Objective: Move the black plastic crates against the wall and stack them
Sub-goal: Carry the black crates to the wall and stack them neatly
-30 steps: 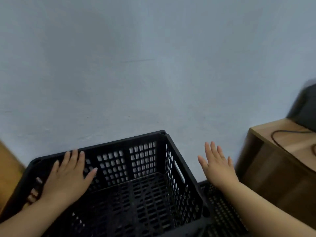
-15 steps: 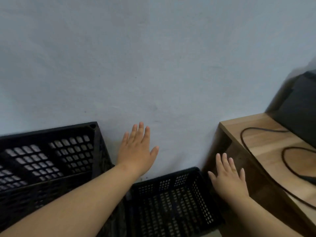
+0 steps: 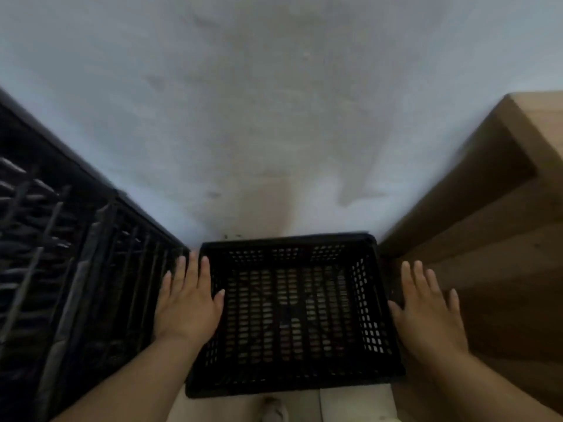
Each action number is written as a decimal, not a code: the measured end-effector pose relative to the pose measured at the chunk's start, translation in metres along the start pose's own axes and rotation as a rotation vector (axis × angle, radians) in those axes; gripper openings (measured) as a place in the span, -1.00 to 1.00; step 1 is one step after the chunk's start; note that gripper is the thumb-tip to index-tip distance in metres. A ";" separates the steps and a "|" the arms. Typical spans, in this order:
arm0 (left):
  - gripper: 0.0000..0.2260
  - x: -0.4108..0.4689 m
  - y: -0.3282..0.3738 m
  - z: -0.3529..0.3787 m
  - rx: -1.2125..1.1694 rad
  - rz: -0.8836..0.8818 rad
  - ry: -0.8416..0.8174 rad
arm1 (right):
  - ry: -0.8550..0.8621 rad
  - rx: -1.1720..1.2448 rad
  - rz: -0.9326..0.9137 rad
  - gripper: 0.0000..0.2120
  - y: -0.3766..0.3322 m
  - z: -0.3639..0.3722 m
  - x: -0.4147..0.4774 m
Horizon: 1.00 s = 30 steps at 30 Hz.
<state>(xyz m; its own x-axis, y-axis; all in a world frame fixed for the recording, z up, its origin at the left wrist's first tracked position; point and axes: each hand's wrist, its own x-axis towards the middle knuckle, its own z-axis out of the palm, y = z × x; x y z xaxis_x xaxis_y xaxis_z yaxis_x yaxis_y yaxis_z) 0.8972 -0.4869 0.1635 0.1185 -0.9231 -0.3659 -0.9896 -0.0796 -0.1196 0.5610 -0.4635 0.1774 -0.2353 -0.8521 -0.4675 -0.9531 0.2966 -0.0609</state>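
Both hands are spread flat, palms down, fingers extended and slightly fanned, one on each side of the small black crate. The left hand lies over the crate's left rim, its thumb reaching inward above the perforated floor; whether the palm actually presses the rim cannot be told. The right hand hovers just beside the crate's right wall, in the gap between it and the wooden cabinet; contact here is also unclear. Neither grip is clenched on anything: both are released, fingers straight. The small crate sits on the floor with its far rim against the pale wall, between the cabinet on the right and a larger black crate on the left, which is blurred and also stands by the wall. Half a second ago the left hand was raised in front of the wall between the two crates and the right hand was near the cabinet's front edge; now the view tilts steeply down and both hands have dropped to bracket the small crate, which fills the lower centre.
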 end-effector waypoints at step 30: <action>-0.18 0.082 -0.041 0.213 -0.004 0.076 0.036 | 0.171 -0.255 -0.073 -0.17 0.066 0.191 0.128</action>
<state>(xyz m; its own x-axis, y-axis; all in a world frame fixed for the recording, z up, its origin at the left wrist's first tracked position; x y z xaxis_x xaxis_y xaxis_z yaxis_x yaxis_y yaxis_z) 0.9651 -0.4795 -0.0585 0.0401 -0.9395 -0.3402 -0.9960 -0.0103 -0.0890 0.5041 -0.4700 -0.0552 -0.1724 -0.9339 -0.3133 -0.9806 0.1326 0.1441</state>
